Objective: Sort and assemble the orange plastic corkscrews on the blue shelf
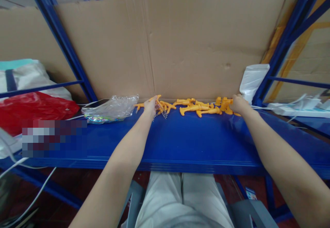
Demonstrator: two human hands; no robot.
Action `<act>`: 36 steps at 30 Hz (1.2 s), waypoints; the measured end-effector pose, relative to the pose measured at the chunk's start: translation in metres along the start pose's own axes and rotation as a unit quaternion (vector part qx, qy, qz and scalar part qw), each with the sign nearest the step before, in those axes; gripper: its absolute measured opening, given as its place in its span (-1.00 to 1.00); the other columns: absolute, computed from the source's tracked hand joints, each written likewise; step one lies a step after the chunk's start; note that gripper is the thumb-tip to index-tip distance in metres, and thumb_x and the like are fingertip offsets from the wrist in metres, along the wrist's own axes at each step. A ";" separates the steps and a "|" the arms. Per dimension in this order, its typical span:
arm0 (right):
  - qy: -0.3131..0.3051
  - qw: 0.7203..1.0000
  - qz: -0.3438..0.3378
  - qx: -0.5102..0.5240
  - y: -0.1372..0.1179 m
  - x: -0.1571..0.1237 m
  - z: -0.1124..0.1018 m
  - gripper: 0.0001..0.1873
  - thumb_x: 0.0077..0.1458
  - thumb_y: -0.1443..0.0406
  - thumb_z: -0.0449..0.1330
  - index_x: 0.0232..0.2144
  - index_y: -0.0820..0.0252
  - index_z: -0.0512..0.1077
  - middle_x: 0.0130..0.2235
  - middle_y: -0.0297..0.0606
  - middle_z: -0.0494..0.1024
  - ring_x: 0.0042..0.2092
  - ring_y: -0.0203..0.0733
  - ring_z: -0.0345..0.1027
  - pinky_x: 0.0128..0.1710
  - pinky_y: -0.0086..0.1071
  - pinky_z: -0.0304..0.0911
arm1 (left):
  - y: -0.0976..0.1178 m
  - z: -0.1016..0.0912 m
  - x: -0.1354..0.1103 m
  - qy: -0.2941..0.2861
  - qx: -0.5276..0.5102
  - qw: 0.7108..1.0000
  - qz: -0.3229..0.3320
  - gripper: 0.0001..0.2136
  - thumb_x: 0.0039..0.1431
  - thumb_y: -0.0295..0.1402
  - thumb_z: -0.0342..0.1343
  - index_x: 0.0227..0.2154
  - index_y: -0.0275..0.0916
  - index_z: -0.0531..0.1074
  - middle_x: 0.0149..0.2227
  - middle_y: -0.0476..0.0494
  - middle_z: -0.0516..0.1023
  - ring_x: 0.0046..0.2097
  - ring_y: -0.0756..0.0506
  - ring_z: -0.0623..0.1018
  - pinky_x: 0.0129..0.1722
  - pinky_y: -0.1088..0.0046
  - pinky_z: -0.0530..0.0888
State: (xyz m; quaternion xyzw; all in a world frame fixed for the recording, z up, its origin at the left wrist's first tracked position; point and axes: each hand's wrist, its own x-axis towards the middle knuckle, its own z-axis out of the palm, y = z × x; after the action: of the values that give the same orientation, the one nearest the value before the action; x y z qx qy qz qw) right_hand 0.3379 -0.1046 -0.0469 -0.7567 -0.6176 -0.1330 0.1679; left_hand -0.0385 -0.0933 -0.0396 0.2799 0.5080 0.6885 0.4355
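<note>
On the blue bench, a row of orange pieces is lying along the foot of the cardboard sheet. The left hand is at the left part of this row, with its fingers bent and touching the orange pieces with metal spirals; whether it has closed upon one, I cannot tell. The right hand is at the opposite end, curled against the clustered orange parts; its fingers are mostly hidden, so its grip I cannot tell. Between the hands lie hammer-shaped orange pieces, apart from both. Left of the left hand rests a clear plastic bag. Below the bench, at right, a small printed card carries print too small for reading.
</note>
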 end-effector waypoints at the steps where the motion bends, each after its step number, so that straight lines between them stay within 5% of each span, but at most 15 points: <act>1: 0.004 1.000 0.000 0.002 -0.002 -0.002 -0.002 -0.54 0.00 0.46 0.04 -0.01 0.35 0.40 -0.01 0.14 0.42 -0.04 0.08 0.40 -0.15 -0.21 0.30 | -0.001 0.000 0.001 -0.001 0.006 1.000 0.001 -0.96 0.17 -0.46 0.12 -0.38 -0.30 0.38 -0.70 0.15 0.26 -0.73 0.14 0.28 -0.65 0.65 0.35; 6: 0.019 1.000 -0.012 0.015 -0.011 -0.008 -0.011 -0.61 0.04 0.43 0.05 -0.05 0.35 0.41 -0.01 0.13 0.42 -0.04 0.08 0.41 -0.16 -0.21 0.29 | -0.006 0.001 0.004 -0.007 0.048 0.999 -0.005 -0.86 0.08 -0.66 0.05 -0.32 -0.36 0.39 -0.64 0.08 0.34 -0.68 0.11 0.35 -0.53 0.58 0.44; 14: 0.019 0.999 -0.027 0.019 -0.026 -0.017 -0.023 -0.61 0.12 0.34 0.05 -0.01 0.30 0.40 0.04 0.08 0.42 0.00 0.09 0.40 -0.12 -0.18 0.30 | -0.017 0.006 0.008 -0.030 0.235 0.969 0.065 -0.65 0.03 -0.63 0.07 -0.08 -0.32 0.30 -0.39 -0.11 0.50 -0.33 -0.04 0.58 -0.34 0.49 0.49; 18: 0.032 0.999 -0.020 0.035 -0.031 -0.017 -0.023 -0.64 0.12 0.35 0.06 -0.04 0.28 0.44 0.02 0.06 0.45 0.00 0.07 0.42 -0.12 -0.20 0.32 | -0.023 0.007 0.008 -0.034 0.410 0.889 0.201 -0.61 -0.01 -0.57 0.13 -0.06 -0.29 0.33 -0.07 -0.26 0.51 0.02 -0.15 0.51 -0.02 0.37 0.41; 22: 0.040 0.998 -0.039 0.043 -0.033 -0.015 -0.020 -0.68 0.12 0.36 0.06 -0.09 0.27 0.48 -0.02 0.08 0.49 -0.01 0.09 0.43 -0.13 -0.18 0.33 | -0.027 0.008 0.000 -0.050 0.515 0.801 0.303 -0.60 0.02 -0.52 0.13 -0.02 -0.31 0.32 0.07 -0.34 0.40 0.17 -0.22 0.38 0.14 0.29 0.28; 32: -0.034 0.972 -0.228 0.043 -0.059 -0.021 0.002 -0.63 0.11 0.37 0.06 -0.04 0.27 0.48 -0.01 -0.01 0.54 0.01 -0.01 0.43 0.00 -0.22 0.30 | -0.045 0.024 -0.033 -0.210 0.594 0.674 0.387 -0.69 0.12 -0.44 0.07 -0.05 -0.28 0.43 0.05 -0.27 0.47 0.13 -0.23 0.41 0.14 0.18 0.33; 36: -0.044 0.957 -0.287 0.022 -0.078 -0.033 0.017 -0.57 0.13 0.31 0.07 0.05 0.25 0.41 0.11 0.01 0.45 0.12 0.07 0.33 0.07 -0.10 0.26 | -0.054 0.028 -0.039 -0.292 0.597 0.624 0.410 -0.65 0.15 -0.39 0.05 0.01 -0.24 0.45 0.08 -0.23 0.50 0.14 -0.23 0.44 0.18 0.12 0.29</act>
State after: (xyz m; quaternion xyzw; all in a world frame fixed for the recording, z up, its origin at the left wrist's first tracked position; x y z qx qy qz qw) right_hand 0.2550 -0.1126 -0.0685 -0.5486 -0.8185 -0.1285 0.1121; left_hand 0.0194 -0.1090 -0.0789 0.8444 0.4862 0.2231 -0.0296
